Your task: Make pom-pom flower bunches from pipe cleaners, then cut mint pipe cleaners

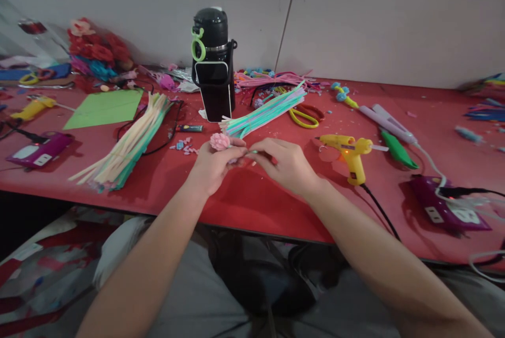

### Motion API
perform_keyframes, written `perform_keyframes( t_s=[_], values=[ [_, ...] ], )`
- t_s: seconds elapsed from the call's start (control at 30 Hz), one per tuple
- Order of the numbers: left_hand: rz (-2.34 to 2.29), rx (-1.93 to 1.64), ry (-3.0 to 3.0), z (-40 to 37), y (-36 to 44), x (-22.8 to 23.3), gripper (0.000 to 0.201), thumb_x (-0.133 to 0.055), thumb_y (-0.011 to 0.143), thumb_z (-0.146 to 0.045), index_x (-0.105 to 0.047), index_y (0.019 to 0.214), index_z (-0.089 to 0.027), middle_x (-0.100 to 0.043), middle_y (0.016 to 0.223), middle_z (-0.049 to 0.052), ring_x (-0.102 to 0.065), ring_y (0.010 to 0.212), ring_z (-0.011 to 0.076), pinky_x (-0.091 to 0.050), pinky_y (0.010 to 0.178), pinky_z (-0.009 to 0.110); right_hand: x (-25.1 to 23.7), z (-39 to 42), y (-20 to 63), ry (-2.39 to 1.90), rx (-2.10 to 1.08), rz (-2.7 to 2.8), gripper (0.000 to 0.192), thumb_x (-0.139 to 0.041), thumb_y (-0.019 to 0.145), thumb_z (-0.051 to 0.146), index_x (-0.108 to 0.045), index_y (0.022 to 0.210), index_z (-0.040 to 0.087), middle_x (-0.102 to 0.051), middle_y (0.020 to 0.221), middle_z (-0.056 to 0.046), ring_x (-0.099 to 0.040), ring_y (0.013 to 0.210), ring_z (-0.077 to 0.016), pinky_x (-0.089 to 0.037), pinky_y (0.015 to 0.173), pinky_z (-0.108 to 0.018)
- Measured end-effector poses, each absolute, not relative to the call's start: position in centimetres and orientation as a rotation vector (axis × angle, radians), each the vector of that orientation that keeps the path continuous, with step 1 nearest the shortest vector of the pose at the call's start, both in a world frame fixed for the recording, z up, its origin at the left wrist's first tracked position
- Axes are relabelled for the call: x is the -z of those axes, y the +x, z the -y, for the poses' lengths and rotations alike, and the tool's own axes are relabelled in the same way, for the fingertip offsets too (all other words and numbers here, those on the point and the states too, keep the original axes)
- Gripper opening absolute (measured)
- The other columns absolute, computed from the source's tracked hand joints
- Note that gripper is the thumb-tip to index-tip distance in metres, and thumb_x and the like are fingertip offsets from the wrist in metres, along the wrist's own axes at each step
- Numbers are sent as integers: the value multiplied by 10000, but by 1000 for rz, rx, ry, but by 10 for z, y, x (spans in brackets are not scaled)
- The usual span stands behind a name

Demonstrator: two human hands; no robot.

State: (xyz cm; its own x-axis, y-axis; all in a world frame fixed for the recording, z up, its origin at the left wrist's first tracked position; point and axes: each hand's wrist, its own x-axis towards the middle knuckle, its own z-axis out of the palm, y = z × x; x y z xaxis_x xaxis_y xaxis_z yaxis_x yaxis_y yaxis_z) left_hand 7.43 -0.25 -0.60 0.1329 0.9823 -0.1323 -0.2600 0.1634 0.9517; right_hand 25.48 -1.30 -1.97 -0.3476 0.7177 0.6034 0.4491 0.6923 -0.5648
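Observation:
My left hand (213, 165) is closed around a small pink fluffy flower (220, 141), its head showing above the thumb. My right hand (290, 165) pinches the end of a thin pale-green stem (251, 152) that runs toward the left fingers. Whether this stem joins the flower is hidden by the fingers. Both hands are close together over the front of the red table (252, 209). Just beyond them lies a bundle of teal and lilac pipe cleaners (268, 112). Pink and blue scraps (183, 145) are scattered left of my left hand.
A black bottle (212, 28) with a phone (215, 93) against it stands behind. To the right are a yellow glue gun (349, 154), a lilac straightener (386, 122) and a purple power strip (445, 206). Cream pipe cleaners (130, 143) lie left; yellow-handled scissors (303, 119) lie beyond.

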Motion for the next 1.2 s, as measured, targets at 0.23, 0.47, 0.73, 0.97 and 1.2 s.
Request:
perform_keyframes(
  t_s=[0.23,0.47,0.73,0.97,1.2],
  values=[
    [-1005,-961,769,5,77,0,132,-760,688,-105,-695,803,-109,-672,669,23,-602,555,86,-524,592,226,16,7,267,-798,-156,2187,242,-505,1026,280,-689,890,198,-722,889,-83,-630,838,-199,-486,765,-332],
    [-937,-1166,1147,7,75,3,468,-863,632,-150,-637,1042,-160,-713,776,-13,-651,674,109,-500,675,243,17,6,257,-1072,-1053,1699,366,-616,936,487,-601,736,182,-548,598,16,-466,546,-110,-360,524,-256],
    [-1112,-1127,1363,9,70,-1,513,-867,615,-133,-621,1063,-189,-728,742,-2,-661,649,135,-504,650,251,19,6,253,-1136,-1450,1378,430,-757,796,556,-605,674,173,-523,550,37,-437,480,-80,-330,461,-232],
    [-1073,-1044,1063,2,67,0,441,-853,569,-69,-622,939,-132,-703,666,15,-674,601,145,-528,610,261,14,6,266,-898,-585,2047,131,-622,958,269,-713,902,193,-729,858,-54,-645,771,-170,-509,736,-316],
    [-993,-893,751,1,65,-3,254,-763,673,-15,-660,885,-111,-724,708,49,-709,644,144,-576,649,247,19,5,272,-682,-77,2187,258,-490,997,145,-730,1011,238,-742,1030,-81,-665,947,-217,-532,819,-372]
  ],
)
